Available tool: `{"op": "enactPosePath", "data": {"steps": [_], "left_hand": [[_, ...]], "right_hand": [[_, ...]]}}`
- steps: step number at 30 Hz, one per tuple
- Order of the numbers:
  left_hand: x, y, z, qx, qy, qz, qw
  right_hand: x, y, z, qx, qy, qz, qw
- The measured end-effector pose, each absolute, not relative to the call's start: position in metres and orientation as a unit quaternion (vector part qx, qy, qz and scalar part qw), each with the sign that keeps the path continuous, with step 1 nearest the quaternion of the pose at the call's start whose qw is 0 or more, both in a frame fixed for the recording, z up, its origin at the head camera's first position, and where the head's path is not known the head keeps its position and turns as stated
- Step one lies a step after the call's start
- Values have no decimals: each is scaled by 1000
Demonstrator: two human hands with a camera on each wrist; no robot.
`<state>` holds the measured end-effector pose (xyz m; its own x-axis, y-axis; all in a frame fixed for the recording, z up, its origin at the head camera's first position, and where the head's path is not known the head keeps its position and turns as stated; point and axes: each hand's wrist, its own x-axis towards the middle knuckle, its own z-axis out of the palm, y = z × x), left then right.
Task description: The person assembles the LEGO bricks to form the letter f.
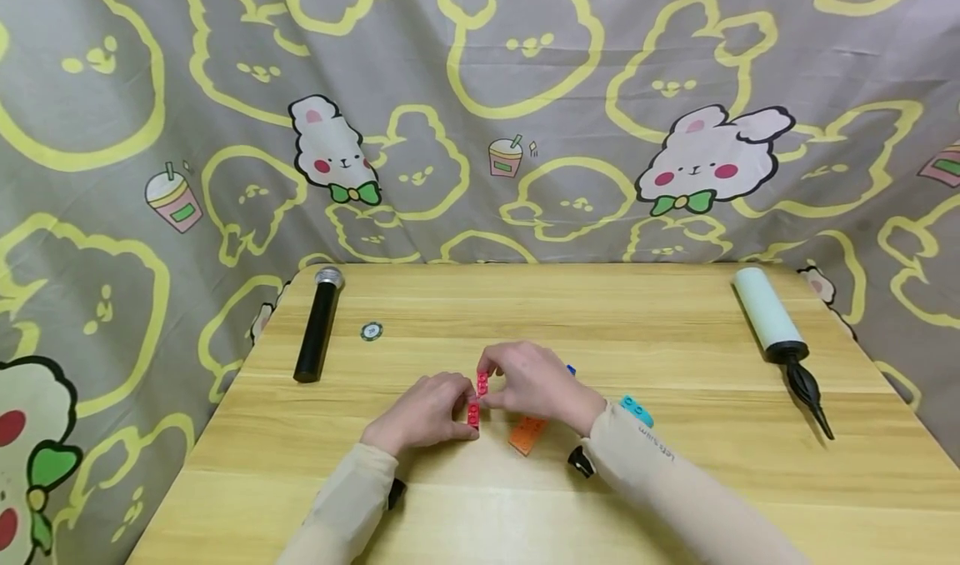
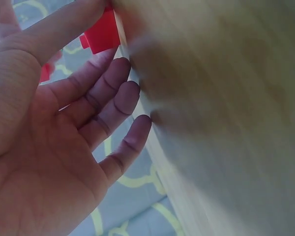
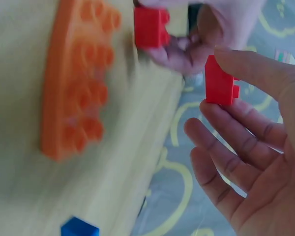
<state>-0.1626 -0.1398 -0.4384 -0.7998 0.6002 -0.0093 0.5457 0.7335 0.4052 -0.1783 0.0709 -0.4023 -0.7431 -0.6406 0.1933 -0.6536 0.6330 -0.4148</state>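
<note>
My left hand (image 1: 423,411) pinches a red toy building brick (image 1: 473,415) between thumb and fingers, low over the wooden table. In the left wrist view that brick (image 2: 103,34) shows near the table surface, the other fingers loosely extended. A second red brick (image 1: 482,383) is pinched by the thumb and fingertips of my right hand (image 1: 536,382), just beyond the first. The right wrist view shows this brick (image 3: 219,81) apart from the left hand's one (image 3: 148,27). An orange studded brick (image 1: 527,436) lies beneath the right hand, which partly hides it.
A turquoise brick (image 1: 636,410) lies by the right sleeve, and a blue brick (image 3: 79,227) lies behind the right hand. A microphone (image 1: 318,327) and round chip (image 1: 372,331) are at left, a hand pump (image 1: 772,315) at right. Small black pieces (image 1: 580,462) sit near the sleeves.
</note>
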Motion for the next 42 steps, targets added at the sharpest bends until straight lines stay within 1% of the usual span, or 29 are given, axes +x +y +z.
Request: {"op": "enactPosePath", "data": {"steps": [5,11,20,28,42], "left_hand": [[-163,-136,-439,306,929,196,72],[-164,-135,-440,312,927,200,65],[-164,-137,-440,321,924,200,52],[-164,-136,-441,320,925,197,55],[-164,-137,-440,318,923,208,58]], "right_hand": [[-170,64,-413,380,-899,216,-1],[-168,61,-421,378,-906,193,1],[-166,56,-422,375,-909,181,-3],[-165,56,-421,378,-908,178,-11],[-165,52,-420,374,-912,167,-8]]}}
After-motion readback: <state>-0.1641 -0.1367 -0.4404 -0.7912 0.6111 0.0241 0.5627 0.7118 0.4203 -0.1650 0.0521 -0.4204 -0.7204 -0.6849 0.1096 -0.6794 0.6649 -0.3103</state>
